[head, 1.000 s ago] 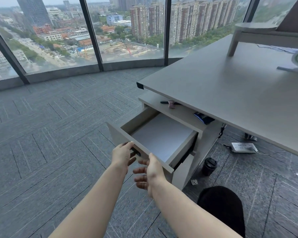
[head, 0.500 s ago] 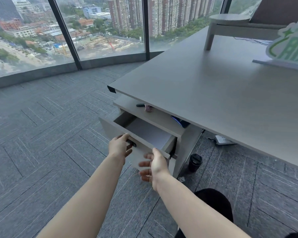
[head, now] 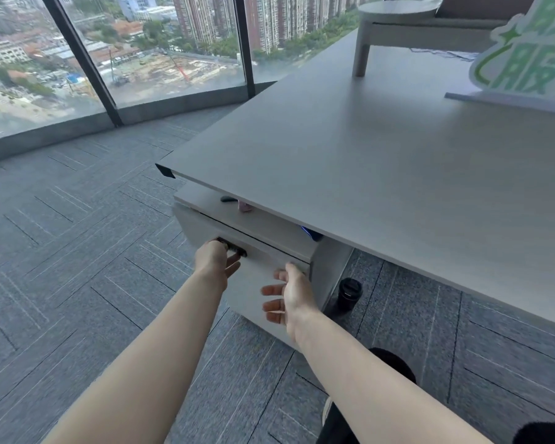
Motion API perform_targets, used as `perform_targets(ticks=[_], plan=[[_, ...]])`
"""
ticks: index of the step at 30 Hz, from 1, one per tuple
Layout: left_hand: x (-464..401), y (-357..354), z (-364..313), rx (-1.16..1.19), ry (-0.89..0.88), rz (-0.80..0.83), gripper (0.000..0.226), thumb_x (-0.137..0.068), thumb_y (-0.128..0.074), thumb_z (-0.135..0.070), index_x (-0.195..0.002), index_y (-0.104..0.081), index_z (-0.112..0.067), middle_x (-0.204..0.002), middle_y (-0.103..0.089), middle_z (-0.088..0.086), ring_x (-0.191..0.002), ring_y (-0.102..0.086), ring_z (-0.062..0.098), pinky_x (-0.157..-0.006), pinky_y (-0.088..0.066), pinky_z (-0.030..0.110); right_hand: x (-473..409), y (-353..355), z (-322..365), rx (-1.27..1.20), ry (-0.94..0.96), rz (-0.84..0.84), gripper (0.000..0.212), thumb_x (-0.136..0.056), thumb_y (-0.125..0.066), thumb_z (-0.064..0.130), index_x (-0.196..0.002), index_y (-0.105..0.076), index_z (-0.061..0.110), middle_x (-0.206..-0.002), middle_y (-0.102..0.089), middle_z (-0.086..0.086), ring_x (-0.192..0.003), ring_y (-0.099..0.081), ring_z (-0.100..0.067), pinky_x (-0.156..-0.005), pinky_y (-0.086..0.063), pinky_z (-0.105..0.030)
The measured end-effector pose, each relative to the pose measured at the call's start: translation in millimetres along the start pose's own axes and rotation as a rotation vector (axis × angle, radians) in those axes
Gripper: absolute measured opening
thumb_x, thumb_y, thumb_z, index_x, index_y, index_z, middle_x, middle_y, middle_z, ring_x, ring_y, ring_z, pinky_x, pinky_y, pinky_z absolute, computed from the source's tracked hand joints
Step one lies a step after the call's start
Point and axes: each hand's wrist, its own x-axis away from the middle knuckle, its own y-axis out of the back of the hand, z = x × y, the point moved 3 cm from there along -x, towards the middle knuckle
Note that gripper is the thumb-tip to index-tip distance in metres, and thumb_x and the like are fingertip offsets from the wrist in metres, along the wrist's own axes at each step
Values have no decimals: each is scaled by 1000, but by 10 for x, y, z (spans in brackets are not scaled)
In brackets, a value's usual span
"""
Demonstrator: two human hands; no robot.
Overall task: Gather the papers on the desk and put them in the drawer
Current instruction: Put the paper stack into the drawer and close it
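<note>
The pale grey drawer (head: 260, 267) of the cabinet under the desk (head: 350, 174) sits pushed in, its front flush with the cabinet. My left hand (head: 217, 259) rests on the drawer's dark recessed handle (head: 237, 250), fingers curled at it. My right hand (head: 289, 296) is flat against the drawer front near its right end, fingers spread. No papers show in view; the drawer's inside is hidden.
A shelf above the drawer holds a dark object (head: 228, 199), a small pink item (head: 245, 207) and a blue thing (head: 308, 232). A black cup (head: 349, 293) stands on the carpet beside the cabinet. A green-and-white sign (head: 526, 59) and a stand (head: 398, 24) sit on the desk. Windows lie behind.
The drawer went from wide open to pushed shut, with both hands following its front inward. The view shifted right along the desk.
</note>
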Motion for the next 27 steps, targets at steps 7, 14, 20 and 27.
perform_targets(ticks=[7,14,20,27], plan=[[-34,-163,-11,44,18,-11,42,-92,-31,3,-119,-57,-15,-113,-57,8,-74,-66,27,-69,-56,36,-58,87,80,17,56,-16,24,-102,-33,30,-96,-52,16,-81,-64,-7,-47,-51,-16,-49,-43,-24],[-85,-149,-11,24,16,-22,45,-91,-35,4,-124,-60,-14,-124,-60,13,-72,-67,28,-74,-58,37,-41,120,102,32,68,-20,29,-101,-37,23,-80,-56,14,-74,-62,-9,-52,-52,-19,-53,-44,-28],[-62,-177,-26,0,1,-17,43,-93,-34,2,-124,-59,-14,-129,-57,13,-73,-67,27,-72,-57,35,-25,132,138,29,67,-4,29,-102,-37,23,-81,-56,15,-74,-62,-8,-50,-51,-18,-52,-43,-28],[-47,-181,-39,-18,-8,-11,40,-94,-34,2,-120,-59,-15,-124,-58,14,-74,-67,27,-75,-57,36,-5,149,157,47,68,16,29,-102,-36,23,-82,-55,16,-77,-63,-8,-53,-52,-18,-54,-44,-29]])
